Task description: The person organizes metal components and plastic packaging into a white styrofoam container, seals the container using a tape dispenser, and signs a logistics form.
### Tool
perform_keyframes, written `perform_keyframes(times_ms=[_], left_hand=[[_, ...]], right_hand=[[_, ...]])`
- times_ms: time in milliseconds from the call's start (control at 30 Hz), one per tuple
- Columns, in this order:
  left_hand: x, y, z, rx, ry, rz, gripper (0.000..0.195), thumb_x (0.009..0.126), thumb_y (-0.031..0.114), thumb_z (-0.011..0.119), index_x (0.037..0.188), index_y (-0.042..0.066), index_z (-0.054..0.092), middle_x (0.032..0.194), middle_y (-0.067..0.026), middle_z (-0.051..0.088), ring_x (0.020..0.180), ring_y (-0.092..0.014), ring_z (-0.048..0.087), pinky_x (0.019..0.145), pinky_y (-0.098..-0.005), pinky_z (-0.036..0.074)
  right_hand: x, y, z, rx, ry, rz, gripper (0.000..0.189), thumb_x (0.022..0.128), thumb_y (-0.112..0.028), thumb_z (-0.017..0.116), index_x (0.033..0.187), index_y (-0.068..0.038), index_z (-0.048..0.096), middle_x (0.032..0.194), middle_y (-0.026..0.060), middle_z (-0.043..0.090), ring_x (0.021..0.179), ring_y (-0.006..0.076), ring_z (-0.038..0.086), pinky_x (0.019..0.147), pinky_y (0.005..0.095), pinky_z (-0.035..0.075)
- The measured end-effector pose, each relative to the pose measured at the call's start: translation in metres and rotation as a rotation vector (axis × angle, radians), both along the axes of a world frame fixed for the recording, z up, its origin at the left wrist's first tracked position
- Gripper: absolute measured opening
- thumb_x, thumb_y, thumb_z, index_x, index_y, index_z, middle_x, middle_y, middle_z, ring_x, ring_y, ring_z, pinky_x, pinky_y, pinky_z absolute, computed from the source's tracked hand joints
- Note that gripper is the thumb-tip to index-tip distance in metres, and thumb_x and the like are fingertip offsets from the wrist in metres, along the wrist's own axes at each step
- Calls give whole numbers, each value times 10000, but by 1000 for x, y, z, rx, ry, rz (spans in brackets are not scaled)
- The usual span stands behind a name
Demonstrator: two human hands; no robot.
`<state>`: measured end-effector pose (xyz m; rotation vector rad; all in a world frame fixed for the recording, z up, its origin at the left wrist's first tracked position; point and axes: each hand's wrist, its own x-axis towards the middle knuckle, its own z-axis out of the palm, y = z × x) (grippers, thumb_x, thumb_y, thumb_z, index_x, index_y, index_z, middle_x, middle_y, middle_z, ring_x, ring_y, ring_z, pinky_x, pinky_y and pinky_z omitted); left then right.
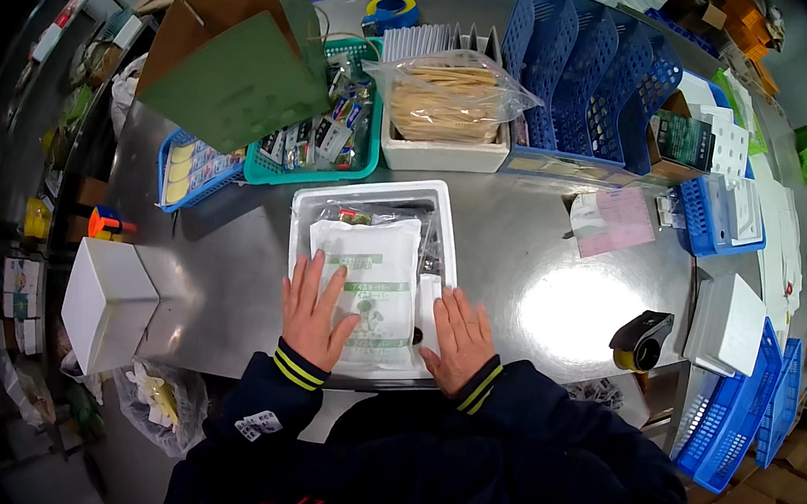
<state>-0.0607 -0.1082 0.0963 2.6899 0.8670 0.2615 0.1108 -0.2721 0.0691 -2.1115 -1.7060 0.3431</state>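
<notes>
In front of me stands a white foam box (453,216) without its lid. A flat white ice pack (383,265) with green printing lies in it, covering most of the contents. Clear plastic packaging (419,218) and a small red-and-gold packet (355,217) show past its far edge. My left hand (311,312) is spread over the box's left side, fingertips at the ice pack's left edge. My right hand (459,340) lies flat over the right rim, thumb apart, beside a narrow white item (429,304). Neither hand grasps anything.
Behind the box stand a green basket of packets (364,172), a foam tray (445,157) with bagged wooden sticks (452,99), and a blue divided rack (568,83). A tape dispenser (640,341) and pink paper (615,221) lie right; a white foam block (110,299) sits left.
</notes>
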Motion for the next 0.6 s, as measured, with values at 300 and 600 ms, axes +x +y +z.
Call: perform_keyframes(times_ms=[300, 600], left_hand=[[0, 4, -28, -12, 39, -24, 715, 740, 341, 633, 1303, 21, 331, 1401, -235, 172, 1291, -411, 157, 1029, -516, 145], [29, -9, -14, 92, 88, 52, 637, 770, 385, 570, 1287, 65, 380, 1421, -175, 201, 1308, -397, 151, 1004, -590, 128]], right_hand=[[-22, 5, -14, -99, -151, 27, 714, 756, -365, 595, 1288, 34, 334, 1377, 206, 279, 1310, 309, 219, 987, 544, 223], [3, -26, -26, 178, -18, -21, 733, 733, -373, 637, 1305, -27, 336, 1374, 199, 284, 1251, 372, 294, 956, 492, 294]])
